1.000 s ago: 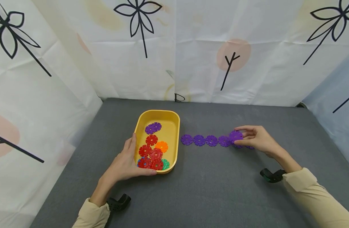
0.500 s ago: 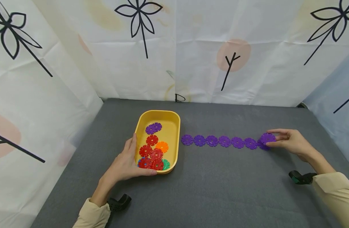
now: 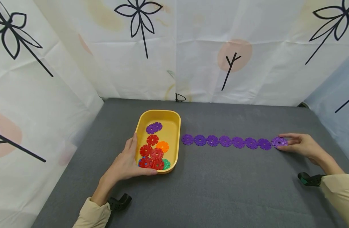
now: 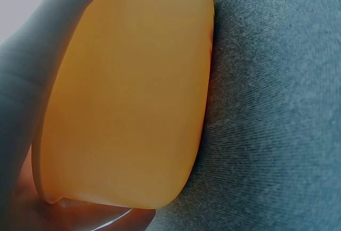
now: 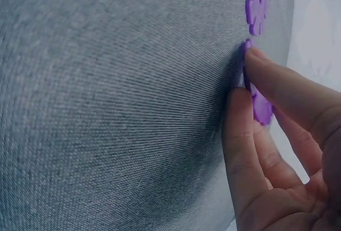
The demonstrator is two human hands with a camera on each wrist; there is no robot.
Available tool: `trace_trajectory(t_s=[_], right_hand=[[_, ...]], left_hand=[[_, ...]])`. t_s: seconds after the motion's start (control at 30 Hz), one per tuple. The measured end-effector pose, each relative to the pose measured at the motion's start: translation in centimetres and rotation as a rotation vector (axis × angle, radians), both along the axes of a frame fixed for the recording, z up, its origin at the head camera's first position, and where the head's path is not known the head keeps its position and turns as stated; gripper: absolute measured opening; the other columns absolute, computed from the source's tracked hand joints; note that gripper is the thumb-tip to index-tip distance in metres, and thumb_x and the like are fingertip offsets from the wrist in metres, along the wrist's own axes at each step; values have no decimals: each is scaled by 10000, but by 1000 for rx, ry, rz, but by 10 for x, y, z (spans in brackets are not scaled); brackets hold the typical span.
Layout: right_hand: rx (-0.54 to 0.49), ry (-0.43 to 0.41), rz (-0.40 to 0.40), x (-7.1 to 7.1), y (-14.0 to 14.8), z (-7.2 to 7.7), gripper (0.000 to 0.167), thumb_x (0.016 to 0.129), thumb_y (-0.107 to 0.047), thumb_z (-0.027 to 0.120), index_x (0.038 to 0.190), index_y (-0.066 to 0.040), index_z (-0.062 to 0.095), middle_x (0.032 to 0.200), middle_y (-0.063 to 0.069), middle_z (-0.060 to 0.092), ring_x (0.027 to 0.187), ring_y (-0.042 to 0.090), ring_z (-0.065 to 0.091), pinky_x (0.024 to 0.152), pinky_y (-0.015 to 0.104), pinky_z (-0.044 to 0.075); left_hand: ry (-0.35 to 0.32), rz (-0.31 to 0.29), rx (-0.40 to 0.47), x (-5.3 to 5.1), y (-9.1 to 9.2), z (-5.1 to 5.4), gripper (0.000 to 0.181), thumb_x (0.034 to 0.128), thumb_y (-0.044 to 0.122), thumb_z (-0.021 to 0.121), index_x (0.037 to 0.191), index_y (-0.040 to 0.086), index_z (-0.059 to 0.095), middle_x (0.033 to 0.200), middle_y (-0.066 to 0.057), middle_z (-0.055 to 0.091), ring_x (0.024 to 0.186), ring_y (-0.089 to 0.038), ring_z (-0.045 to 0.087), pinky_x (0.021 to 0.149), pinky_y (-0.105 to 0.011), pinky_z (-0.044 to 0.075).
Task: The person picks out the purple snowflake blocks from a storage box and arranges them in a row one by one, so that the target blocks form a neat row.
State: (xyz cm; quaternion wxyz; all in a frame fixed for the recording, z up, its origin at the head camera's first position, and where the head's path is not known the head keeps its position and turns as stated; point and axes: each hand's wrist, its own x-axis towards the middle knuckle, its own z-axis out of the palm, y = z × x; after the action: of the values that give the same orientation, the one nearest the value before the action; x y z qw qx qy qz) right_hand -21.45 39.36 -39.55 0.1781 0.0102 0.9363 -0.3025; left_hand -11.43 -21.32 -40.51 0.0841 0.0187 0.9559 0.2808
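Seven flower-shaped purple pieces (image 3: 225, 141) lie in a row on the grey surface (image 3: 220, 186). At its right end the right hand (image 3: 306, 146) pinches an eighth piece (image 3: 276, 141) between thumb and fingers. The row looks mostly laid, with two overlapping purple discs (image 3: 150, 129) left in the yellow tray (image 3: 171, 126). Nearer its front lie red discs (image 3: 152, 139), one orange disc (image 3: 162, 146) and a green disc (image 3: 166, 163) (some blue peeks out below). The left hand (image 3: 126, 164) grips the tray's near left corner.

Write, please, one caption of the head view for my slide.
Left hand grips a yellow tray; right hand holds a purple disc at the end of a matching row.
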Motion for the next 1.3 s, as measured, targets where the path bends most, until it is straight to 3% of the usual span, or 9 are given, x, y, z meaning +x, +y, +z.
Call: trace_trajectory(t_s=[0.07,0.17,0.27,0.3,0.5,0.87,1.0,1.3], right_hand=[[22,4,7,0,0,-1,767,932,-317,758,1455,137,428,996,127,750,849,31,586,687,231,484],[53,12,18,1,-1,-1,759,934,-330,753,1441,141,441,1187,345,659,991,285,643,725,303,513],[65,1,17,1,-2,-1,759,941,-332,743,1446,142,432,1361,449,495,1168,539,529,789,402,529],[68,-5,16,1,-3,-1,761,941,-335,741,1447,142,432,1386,456,464,1208,566,494,807,420,529],[73,-16,15,1,-5,-2,745,946,-333,735,1437,147,446,1411,451,429,1227,559,469,822,407,517],[77,-25,8,0,-9,0,768,937,-352,737,1443,142,436,1411,464,408,1230,589,446,854,534,512],[54,15,10,-1,-18,9,762,964,-373,705,1459,131,422,1430,463,389,1257,623,430,874,607,517],[-12,149,93,-10,-72,40,663,993,-344,678,1473,63,469,1420,403,479,1264,556,524,912,596,549]], left_hand=[[0,1,4,0,1,0,1455,641,702,833,1649,98,-25,1645,-194,180,1314,-441,498,960,-564,573],[-1,4,10,1,1,-1,1453,642,699,835,1649,105,-28,1644,-191,179,1323,-444,491,966,-570,570],[-4,8,14,1,1,-1,1456,639,699,838,1650,111,-31,1642,-185,179,1326,-443,489,973,-571,566],[-4,9,14,0,1,-2,1457,639,698,839,1650,112,-32,1642,-184,180,1326,-442,489,975,-571,565],[11,-1,17,0,0,-3,1455,640,692,840,1649,96,-22,1641,-190,187,1318,-433,495,970,-565,569],[25,2,14,1,1,-5,1460,628,686,851,1650,99,-11,1638,-183,196,1307,-429,505,965,-570,569],[25,4,10,0,1,-5,1460,625,687,852,1651,105,-9,1642,-180,194,1309,-427,506,965,-568,570],[17,0,11,1,0,-5,1461,639,705,835,1649,104,-33,1642,-188,182,1310,-432,505,978,-570,563]])
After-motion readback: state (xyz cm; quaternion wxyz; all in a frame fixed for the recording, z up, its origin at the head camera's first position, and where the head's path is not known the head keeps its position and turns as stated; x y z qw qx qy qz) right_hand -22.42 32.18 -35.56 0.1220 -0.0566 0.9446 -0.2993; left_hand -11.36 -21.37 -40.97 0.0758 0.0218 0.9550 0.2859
